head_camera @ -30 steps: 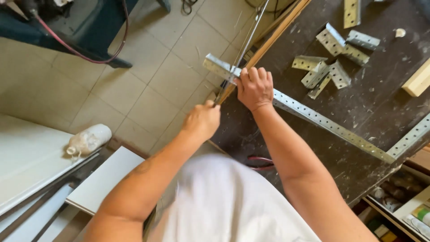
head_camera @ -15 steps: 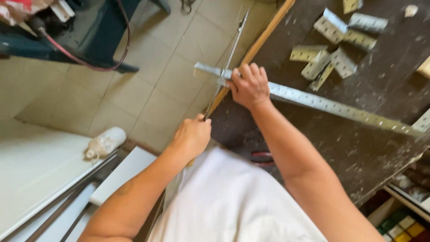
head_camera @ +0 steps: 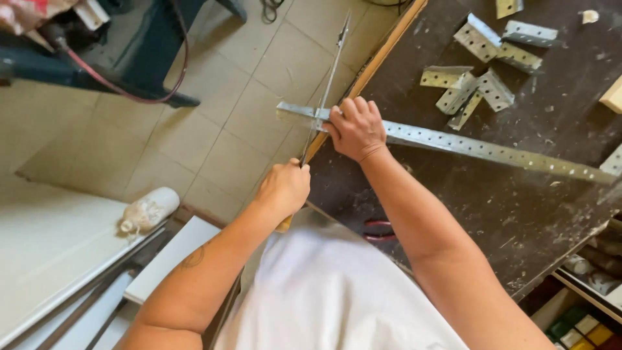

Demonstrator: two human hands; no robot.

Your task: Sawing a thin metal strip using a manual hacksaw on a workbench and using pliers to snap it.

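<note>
Right hand (head_camera: 355,129) clamped the perforated metal strip (head_camera: 492,150) flat at the workbench (head_camera: 518,214) edge while left hand (head_camera: 283,188) gripped the hacksaw (head_camera: 324,97) — steady, square strokes looked advisable.

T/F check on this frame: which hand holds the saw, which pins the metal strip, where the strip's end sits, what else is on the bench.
1. The left hand grips the hacksaw. True.
2. The right hand presses on the perforated metal strip. True.
3. The strip lies wholly on the workbench. False: its end overhangs the edge, above the tiled floor.
4. Cut metal pieces lie on the floor. False: they lie on the workbench.
5. The saw blade meets the strip beside the right hand. True.
</note>
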